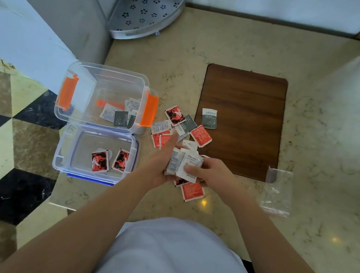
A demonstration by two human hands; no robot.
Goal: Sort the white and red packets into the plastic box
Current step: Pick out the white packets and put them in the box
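Left hand (162,161) cupping white packets (182,162); right hand (206,172) pinching top one; loose stack, could fan out and drop into red packets (192,191) on worktop (311,142); box (102,96) left, apart.

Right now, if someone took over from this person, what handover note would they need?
Left hand cradles a stack of white packets; right hand pinches the front one.
Plastic box holds a few white packets; its lid, lying in front, holds two red packets.
Left: empty the held stack into the box, then sort the loose pile on the counter, plus one white packet on the wooden board.
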